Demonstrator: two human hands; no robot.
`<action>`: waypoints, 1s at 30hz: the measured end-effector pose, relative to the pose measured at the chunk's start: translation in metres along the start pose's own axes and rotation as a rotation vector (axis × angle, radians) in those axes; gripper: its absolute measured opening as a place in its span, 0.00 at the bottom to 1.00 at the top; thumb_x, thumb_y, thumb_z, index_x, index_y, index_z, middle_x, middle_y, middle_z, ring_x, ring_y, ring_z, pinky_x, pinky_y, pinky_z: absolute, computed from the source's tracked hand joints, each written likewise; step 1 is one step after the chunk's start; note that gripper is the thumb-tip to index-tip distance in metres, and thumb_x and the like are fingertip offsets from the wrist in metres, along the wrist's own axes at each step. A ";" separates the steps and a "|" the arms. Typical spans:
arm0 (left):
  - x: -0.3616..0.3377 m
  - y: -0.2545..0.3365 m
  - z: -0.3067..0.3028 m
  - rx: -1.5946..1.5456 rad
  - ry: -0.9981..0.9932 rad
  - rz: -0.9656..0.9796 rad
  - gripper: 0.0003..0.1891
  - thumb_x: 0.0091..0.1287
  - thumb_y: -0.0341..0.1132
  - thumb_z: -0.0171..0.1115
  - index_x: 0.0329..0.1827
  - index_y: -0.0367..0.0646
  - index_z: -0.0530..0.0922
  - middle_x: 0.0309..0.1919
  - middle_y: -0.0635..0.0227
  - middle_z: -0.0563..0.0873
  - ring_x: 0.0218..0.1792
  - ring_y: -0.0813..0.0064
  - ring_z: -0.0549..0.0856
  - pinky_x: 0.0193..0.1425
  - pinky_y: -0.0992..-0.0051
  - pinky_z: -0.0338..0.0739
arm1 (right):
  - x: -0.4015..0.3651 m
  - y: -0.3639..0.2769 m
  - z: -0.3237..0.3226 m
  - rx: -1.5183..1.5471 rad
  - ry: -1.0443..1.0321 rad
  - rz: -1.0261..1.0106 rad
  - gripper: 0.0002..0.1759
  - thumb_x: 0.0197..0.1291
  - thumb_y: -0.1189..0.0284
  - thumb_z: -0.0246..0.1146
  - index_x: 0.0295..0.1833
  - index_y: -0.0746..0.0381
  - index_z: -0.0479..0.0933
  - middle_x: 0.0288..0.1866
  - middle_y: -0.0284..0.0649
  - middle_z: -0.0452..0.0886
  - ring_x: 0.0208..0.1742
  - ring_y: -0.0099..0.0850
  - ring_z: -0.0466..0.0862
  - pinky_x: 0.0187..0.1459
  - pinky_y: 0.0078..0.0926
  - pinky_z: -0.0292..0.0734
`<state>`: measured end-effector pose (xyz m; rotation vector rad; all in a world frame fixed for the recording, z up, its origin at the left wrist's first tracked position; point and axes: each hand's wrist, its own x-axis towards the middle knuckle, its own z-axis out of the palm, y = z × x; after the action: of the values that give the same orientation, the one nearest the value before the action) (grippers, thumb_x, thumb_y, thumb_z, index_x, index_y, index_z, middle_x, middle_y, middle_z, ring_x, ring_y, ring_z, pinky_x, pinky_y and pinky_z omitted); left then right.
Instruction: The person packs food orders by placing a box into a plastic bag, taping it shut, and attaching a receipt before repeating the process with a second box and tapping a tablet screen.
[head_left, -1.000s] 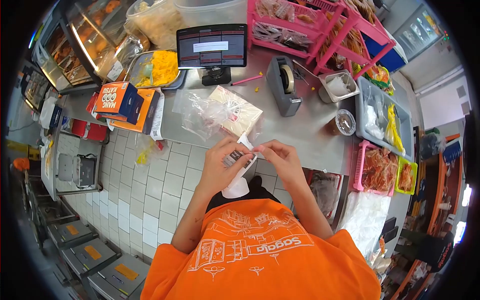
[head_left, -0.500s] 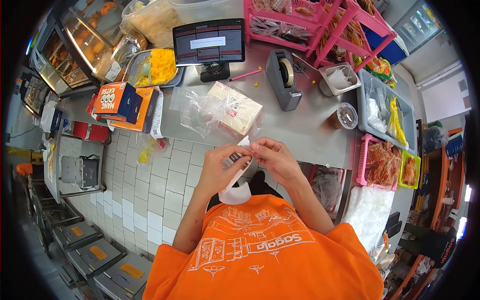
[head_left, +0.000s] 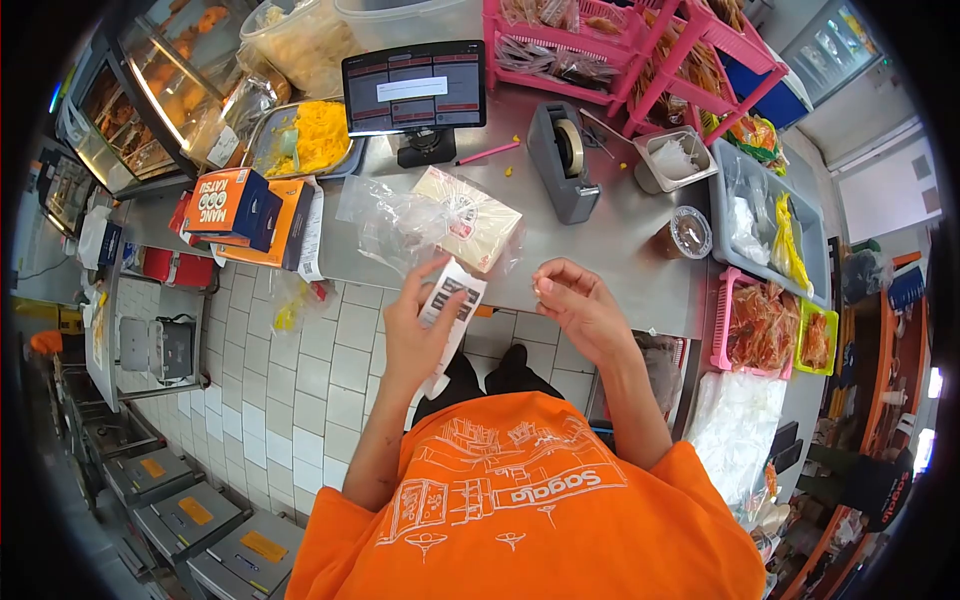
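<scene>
A long white printed receipt [head_left: 456,305] is in my left hand [head_left: 412,328], thumb across its front and fingers behind. Its bold black print faces up, and the lower end hangs towards my lap. To the right, apart from the paper, my right hand [head_left: 585,308] is pinched at the fingertips. Something tiny may be between them, too small to name. Just beyond the receipt, a cream printed box [head_left: 466,215] in a clear plastic bag [head_left: 385,218] lies on the steel counter [head_left: 620,265].
A tablet [head_left: 415,88] on a stand, a grey tape dispenser [head_left: 563,165] and a pink pen [head_left: 488,152] are behind the box. Orange boxes [head_left: 285,225] sit left. A lidded cup [head_left: 686,235], metal container [head_left: 672,160] and grey tray [head_left: 768,215] stand right.
My hands have moved apart, the right one away from the paper. The receipt has turned its printed face up, and its curled lower end has straightened.
</scene>
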<state>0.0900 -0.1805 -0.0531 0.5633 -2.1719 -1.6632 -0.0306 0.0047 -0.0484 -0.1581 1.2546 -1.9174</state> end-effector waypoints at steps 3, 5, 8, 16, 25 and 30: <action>-0.006 -0.009 0.006 0.007 0.010 0.006 0.19 0.61 0.25 0.64 0.56 0.41 0.75 0.30 0.65 0.87 0.32 0.85 0.83 0.36 0.82 0.75 | -0.014 -0.010 0.006 0.036 -0.073 -0.151 0.07 0.61 0.71 0.64 0.42 0.61 0.77 0.38 0.29 0.79 0.37 0.19 0.75 0.40 0.18 0.70; -0.011 -0.015 0.004 -0.014 0.026 0.014 0.19 0.61 0.24 0.64 0.56 0.41 0.75 0.30 0.65 0.87 0.32 0.85 0.83 0.36 0.82 0.75 | -0.048 -0.047 0.048 0.131 -0.245 -0.440 0.08 0.62 0.66 0.63 0.36 0.58 0.73 0.28 0.30 0.74 0.27 0.22 0.70 0.36 0.25 0.66; -0.008 -0.014 0.010 -0.083 0.026 -0.051 0.19 0.61 0.23 0.63 0.56 0.40 0.75 0.30 0.65 0.87 0.32 0.86 0.82 0.35 0.83 0.74 | -0.052 -0.094 0.077 0.171 -1.027 -0.776 0.08 0.64 0.65 0.61 0.32 0.53 0.75 0.22 0.27 0.71 0.20 0.26 0.67 0.38 0.32 0.67; -0.018 -0.026 0.013 -0.160 0.044 -0.269 0.20 0.63 0.22 0.61 0.59 0.38 0.72 0.29 0.67 0.86 0.30 0.88 0.80 0.33 0.86 0.72 | -0.077 -0.084 0.106 0.421 -0.482 -1.070 0.15 0.57 0.65 0.61 0.19 0.52 0.72 0.28 0.34 0.70 0.35 0.32 0.71 0.41 0.28 0.58; -0.013 -0.039 0.013 -0.078 -0.021 -0.117 0.20 0.62 0.22 0.62 0.58 0.37 0.73 0.30 0.67 0.86 0.30 0.87 0.81 0.35 0.85 0.73 | -0.056 -0.054 0.018 -0.004 -0.273 -0.817 0.11 0.45 0.89 0.70 0.26 0.65 0.75 0.29 0.42 0.82 0.35 0.33 0.82 0.40 0.30 0.74; -0.003 -0.022 0.033 -0.064 -0.155 -0.132 0.20 0.61 0.22 0.63 0.57 0.38 0.74 0.28 0.67 0.87 0.29 0.87 0.81 0.33 0.85 0.73 | -0.067 -0.027 0.009 0.066 -0.073 -0.516 0.13 0.47 0.89 0.70 0.26 0.64 0.73 0.32 0.44 0.83 0.39 0.30 0.85 0.45 0.26 0.78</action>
<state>0.0785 -0.1563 -0.0830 0.5894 -2.2212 -1.8965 0.0031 0.0491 -0.0011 -0.5580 1.1758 -2.3590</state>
